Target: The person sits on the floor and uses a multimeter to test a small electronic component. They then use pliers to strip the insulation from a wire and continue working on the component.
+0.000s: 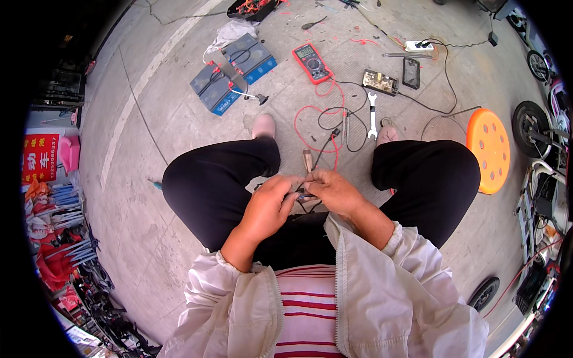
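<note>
Between my knees, my left hand [267,206] and my right hand [335,191] meet, fingertips pinched together on a thin black cable [322,153]. Below the fingers, more dark wire hangs partly hidden by them. From the pinch the cable runs up to a small black plug [335,132] on the floor. A tool with a wooden-looking handle [308,160] shows just beyond the fingertips. Farther out lies a red multimeter [312,62], its red test lead [296,123] looping toward me. To the right of the leads is a double-ended open wrench [373,116].
Blue batteries [216,88] joined by wires lie at the far left. An opened circuit board case [380,82], a black cover [411,73] and a white power strip [419,46] are at the far right. An orange stool [488,150] stands beside my right knee; wheels [530,128] line the right edge.
</note>
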Motion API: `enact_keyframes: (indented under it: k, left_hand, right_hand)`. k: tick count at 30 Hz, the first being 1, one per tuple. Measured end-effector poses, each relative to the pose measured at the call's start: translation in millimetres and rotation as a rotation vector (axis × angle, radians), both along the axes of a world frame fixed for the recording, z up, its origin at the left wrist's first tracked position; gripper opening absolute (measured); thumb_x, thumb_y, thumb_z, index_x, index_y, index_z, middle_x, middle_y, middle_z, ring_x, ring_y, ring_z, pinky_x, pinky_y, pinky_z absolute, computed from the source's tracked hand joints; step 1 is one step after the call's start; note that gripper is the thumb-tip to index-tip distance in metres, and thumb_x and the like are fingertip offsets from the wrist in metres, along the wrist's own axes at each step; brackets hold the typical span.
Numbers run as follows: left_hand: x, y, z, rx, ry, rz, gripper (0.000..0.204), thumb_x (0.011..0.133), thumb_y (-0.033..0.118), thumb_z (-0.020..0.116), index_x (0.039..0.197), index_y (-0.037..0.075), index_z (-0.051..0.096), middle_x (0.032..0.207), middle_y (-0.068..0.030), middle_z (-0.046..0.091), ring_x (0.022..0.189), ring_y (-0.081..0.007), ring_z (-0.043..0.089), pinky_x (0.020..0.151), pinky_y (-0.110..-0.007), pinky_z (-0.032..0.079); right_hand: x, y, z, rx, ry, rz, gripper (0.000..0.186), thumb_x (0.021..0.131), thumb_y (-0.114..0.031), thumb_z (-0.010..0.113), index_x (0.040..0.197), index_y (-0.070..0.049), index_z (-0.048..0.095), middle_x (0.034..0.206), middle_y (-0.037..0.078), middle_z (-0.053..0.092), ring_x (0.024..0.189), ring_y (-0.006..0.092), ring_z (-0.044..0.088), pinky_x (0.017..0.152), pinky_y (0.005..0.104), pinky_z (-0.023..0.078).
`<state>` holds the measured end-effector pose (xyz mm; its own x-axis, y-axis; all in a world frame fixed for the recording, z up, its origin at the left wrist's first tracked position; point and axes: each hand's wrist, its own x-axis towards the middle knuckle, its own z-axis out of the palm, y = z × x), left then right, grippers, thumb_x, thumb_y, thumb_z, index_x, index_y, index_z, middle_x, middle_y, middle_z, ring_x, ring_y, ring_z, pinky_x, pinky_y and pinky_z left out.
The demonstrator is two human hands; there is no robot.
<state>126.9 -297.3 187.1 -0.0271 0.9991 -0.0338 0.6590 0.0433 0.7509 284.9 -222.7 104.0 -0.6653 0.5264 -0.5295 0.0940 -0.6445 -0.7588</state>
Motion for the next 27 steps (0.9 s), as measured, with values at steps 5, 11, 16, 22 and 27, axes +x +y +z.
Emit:
enact_keyframes:
  k: [5, 11, 16, 22, 27]
  left_hand:
    - [-4.2, -1.6, -6.2, 0.114, 0.134, -0.017, 0.025, 0.077, -0.002, 0.066, 0.102, 0.004, 0.067, 0.084, -0.0117, 0.061, 0.078, -0.0307, 0.061, 0.069, -0.037, 0.050]
    - [-3.4, -3.9, -10.7, 0.108, 0.236, -0.007, 0.021, 0.076, -0.003, 0.065, 0.096, 0.004, 0.066, 0.084, -0.0116, 0.060, 0.079, -0.0324, 0.061, 0.069, -0.039, 0.051]
    - [-4.5, -4.6, -10.9, -0.005, 0.269, -0.041, 0.013, 0.076, 0.001, 0.065, 0.088, 0.002, 0.062, 0.085, -0.0133, 0.058, 0.080, -0.0342, 0.060, 0.072, -0.041, 0.050]
    - [-24.2, -5.1, -9.6, -0.340, -0.011, -0.078, 0.013, 0.081, 0.007, 0.066, 0.090, 0.000, 0.061, 0.085, -0.0137, 0.056, 0.078, -0.0291, 0.059, 0.073, -0.036, 0.047]
    - [-39.8, -1.9, -14.9, -0.692, -0.710, 0.091, 0.015, 0.088, 0.009, 0.064, 0.097, -0.002, 0.063, 0.087, -0.0035, 0.062, 0.076, -0.0112, 0.056, 0.071, -0.026, 0.044]
  right_hand:
    - [1.2, 0.4, 6.4, 0.225, 0.013, -0.002, 0.028, 0.082, -0.002, 0.061, 0.106, 0.005, 0.048, 0.082, 0.010, 0.065, 0.073, 0.0151, 0.063, 0.064, 0.0298, 0.049]
    - [-2.9, -3.1, 27.9, 0.686, -0.037, -0.010, 0.024, 0.078, 0.002, 0.062, 0.095, 0.001, 0.045, 0.081, 0.015, 0.062, 0.073, 0.0261, 0.065, 0.063, 0.0350, 0.049]
    - [0.0, -0.9, 35.7, 1.070, -0.136, 0.171, 0.027, 0.078, 0.000, 0.066, 0.096, -0.002, 0.047, 0.085, 0.014, 0.060, 0.086, 0.0350, 0.058, 0.078, 0.0421, 0.045]
    - [-0.8, -2.7, 31.6, 1.195, -0.170, 0.255, 0.023, 0.079, -0.005, 0.067, 0.094, -0.004, 0.050, 0.088, 0.015, 0.057, 0.088, 0.0375, 0.053, 0.083, 0.0443, 0.041]
    - [-0.1, 0.9, 35.0, 1.147, -0.049, 0.135, 0.026, 0.080, -0.005, 0.066, 0.102, -0.004, 0.053, 0.094, 0.016, 0.057, 0.092, 0.0372, 0.055, 0.083, 0.0427, 0.044]
